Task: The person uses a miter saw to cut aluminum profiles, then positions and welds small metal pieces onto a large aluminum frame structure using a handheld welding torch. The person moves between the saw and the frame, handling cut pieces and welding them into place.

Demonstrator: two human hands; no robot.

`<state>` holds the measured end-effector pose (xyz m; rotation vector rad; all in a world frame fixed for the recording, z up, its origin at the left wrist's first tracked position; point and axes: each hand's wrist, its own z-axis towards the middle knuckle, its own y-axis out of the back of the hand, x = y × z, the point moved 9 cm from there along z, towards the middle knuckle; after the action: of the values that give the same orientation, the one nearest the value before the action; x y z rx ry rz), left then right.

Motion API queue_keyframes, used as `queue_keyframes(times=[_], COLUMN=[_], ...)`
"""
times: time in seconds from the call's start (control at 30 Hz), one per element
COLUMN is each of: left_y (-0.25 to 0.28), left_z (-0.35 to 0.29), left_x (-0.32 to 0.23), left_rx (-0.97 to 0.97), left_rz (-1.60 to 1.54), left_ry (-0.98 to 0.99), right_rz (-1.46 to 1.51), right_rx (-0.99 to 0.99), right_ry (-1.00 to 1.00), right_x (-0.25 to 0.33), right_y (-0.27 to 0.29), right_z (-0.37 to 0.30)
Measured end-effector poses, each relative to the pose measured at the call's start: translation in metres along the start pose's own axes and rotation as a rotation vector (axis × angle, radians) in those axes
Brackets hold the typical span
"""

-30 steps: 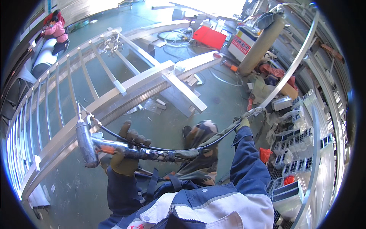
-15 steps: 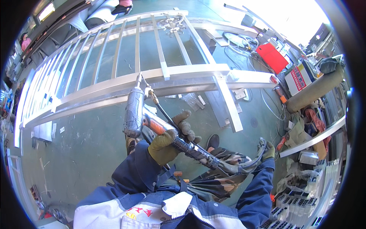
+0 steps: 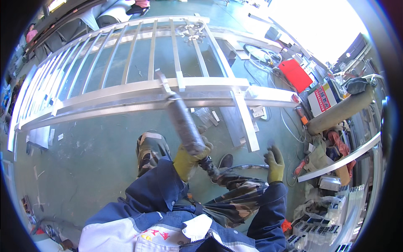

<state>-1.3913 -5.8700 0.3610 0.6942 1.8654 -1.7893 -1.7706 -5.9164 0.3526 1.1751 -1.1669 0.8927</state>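
My left hand [image 3: 191, 161], in an olive glove, is closed around the grip of a welding gun [image 3: 184, 124]. The gun's body is a thick cylinder wrapped in dark tape, and its metal nozzle points up and away, in front of the railing [image 3: 138, 90]. A thick cable [image 3: 205, 164] leaves the grip toward my camouflage trousers. My right hand [image 3: 275, 164], also gloved, hangs to the right with fingers apart and nothing in it. A thinner black hose [image 3: 247, 167] passes close to its left side. The railing is silvery metal with many upright bars.
A metal bar [image 3: 245, 122] juts toward me from the railing. To the right stand a red panel [image 3: 295, 74], a white box [image 3: 321, 101] and a thick tan cylinder [image 3: 342, 109]. Stacked metal profiles [image 3: 319, 231] lie at lower right. Another person [image 3: 138, 6] crouches far off.
The welding gun has swung around, its body now rising from my left hand and hiding the orange handle. My right hand has let go of the cable and moved slightly left.
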Motion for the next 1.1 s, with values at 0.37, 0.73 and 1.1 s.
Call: queue_keyframes(times=[0.37, 0.73, 1.1], left_y=[-0.049, -0.029, 0.11], left_z=[0.009, 0.022, 0.129], left_x=[0.034, 0.037, -0.066], left_rx=[0.257, 0.433, -0.415], left_rz=[1.173, 0.701, 0.441], left_ry=[-0.282, 0.193, 0.15], right_rz=[-0.216, -0.004, 0.213], right_rx=[0.436, 0.293, 0.451], right_ry=[0.323, 0.101, 0.139], right_x=[0.154, 0.129, 0.103], right_y=[-0.222, -0.195, -0.206], right_z=[-0.065, -0.065, 0.004])
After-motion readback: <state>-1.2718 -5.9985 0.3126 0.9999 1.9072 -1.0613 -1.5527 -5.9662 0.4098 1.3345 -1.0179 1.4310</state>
